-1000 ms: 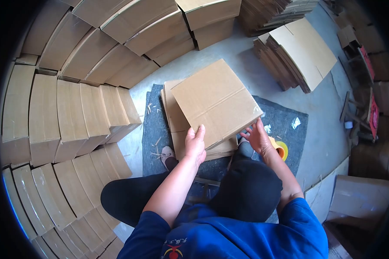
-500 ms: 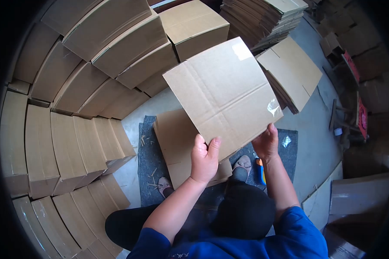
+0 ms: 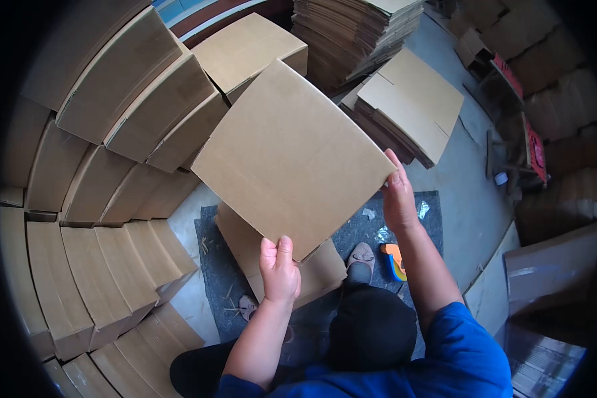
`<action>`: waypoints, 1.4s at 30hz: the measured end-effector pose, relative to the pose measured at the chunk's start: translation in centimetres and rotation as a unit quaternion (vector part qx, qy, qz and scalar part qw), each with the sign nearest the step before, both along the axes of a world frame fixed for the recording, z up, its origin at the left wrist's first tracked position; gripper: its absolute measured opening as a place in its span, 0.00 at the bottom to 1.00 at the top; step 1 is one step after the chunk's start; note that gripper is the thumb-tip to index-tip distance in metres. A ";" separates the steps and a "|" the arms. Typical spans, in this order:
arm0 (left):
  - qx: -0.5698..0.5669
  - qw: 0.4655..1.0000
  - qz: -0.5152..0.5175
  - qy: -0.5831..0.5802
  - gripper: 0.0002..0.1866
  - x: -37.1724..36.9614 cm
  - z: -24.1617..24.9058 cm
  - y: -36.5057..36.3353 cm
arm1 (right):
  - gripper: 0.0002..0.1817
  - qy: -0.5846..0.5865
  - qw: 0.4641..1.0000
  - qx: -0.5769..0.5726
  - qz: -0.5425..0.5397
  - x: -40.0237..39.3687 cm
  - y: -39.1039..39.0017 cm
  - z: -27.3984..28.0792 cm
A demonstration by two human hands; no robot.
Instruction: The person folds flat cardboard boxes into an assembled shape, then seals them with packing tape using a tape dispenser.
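Observation:
A flattened cardboard box (image 3: 292, 152) is held up at a tilt in front of me, a plain brown face showing. My left hand (image 3: 280, 272) pinches its lower edge, thumb on top. At the right corner, my right hand (image 3: 398, 199) grips the cardboard, with some of the fingers hidden behind it. Below lies a stack of flat cardboard (image 3: 322, 273), partly covered by the held piece. An orange, yellow and blue tape dispenser (image 3: 393, 261) rests on the dark mat (image 3: 421, 232) beside my foot.
Piled brown cartons (image 3: 79, 265) form a wall along the left. A closed carton (image 3: 245, 50) sits behind the held cardboard. Flattened boxes lie in a low pile (image 3: 418, 99) and a tall stack (image 3: 355, 33). Red-topped stools (image 3: 534, 149) stand at the right.
The held cardboard has been turned: its creased face with shiny tape patches has given way to a plain face. My right hand has moved up to its corner; the view has shifted.

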State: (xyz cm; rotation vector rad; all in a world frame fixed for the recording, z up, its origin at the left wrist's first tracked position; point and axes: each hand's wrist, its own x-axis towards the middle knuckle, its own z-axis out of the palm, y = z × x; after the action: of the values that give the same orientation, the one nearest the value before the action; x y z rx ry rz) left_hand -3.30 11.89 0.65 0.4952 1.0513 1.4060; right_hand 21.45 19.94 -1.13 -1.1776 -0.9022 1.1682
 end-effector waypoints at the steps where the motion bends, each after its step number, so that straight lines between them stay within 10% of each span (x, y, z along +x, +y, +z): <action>1: -0.012 1.000 0.006 -0.004 0.08 -0.1 -0.4 -0.7 | 0.46 -0.010 1.000 -0.008 -0.014 0.2 0.0 0.9; 6: -0.055 0.998 0.006 -0.011 0.08 0.3 -1.8 -3.7 | 0.18 -0.119 0.987 -0.063 0.081 0.7 -0.9 1.6; 12: -0.088 0.996 0.022 -0.002 0.08 1.2 -3.3 -6.3 | 0.33 -0.259 0.954 -0.045 0.143 0.2 -3.9 -0.4; 17: -0.093 0.992 0.003 0.087 0.07 1.7 -5.3 -8.6 | 0.25 -0.143 0.981 -0.130 0.021 -0.4 -4.4 -3.7; 19: -0.085 0.990 -0.007 0.113 0.10 1.9 -5.6 -9.3 | 0.25 -0.302 0.944 -0.131 -0.032 -1.4 -5.2 -2.9; 24: -0.095 0.986 -0.003 0.135 0.11 1.5 -5.8 -10.2 | 0.36 -0.371 0.928 -0.025 0.000 -1.4 -7.1 -4.2; 30: -0.117 0.981 -0.027 0.154 0.11 0.9 -7.1 -12.1 | 0.26 -0.364 0.926 -0.086 0.044 -0.6 -6.1 -6.1; 38: -0.173 0.963 0.001 0.207 0.14 -2.1 -11.7 -14.7 | 0.34 -0.592 0.776 0.065 0.209 -4.8 -4.6 -8.5; 42: -0.295 0.925 0.093 0.220 0.28 -3.1 -9.7 -11.9 | 0.25 -0.368 0.890 0.134 0.233 -3.7 -5.6 -7.1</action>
State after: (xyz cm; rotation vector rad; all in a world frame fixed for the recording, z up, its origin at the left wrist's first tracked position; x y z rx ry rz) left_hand -6.38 0.01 -9.08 0.2688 1.8513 1.0747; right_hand 17.72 14.32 -8.21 -1.2170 -1.9476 0.9032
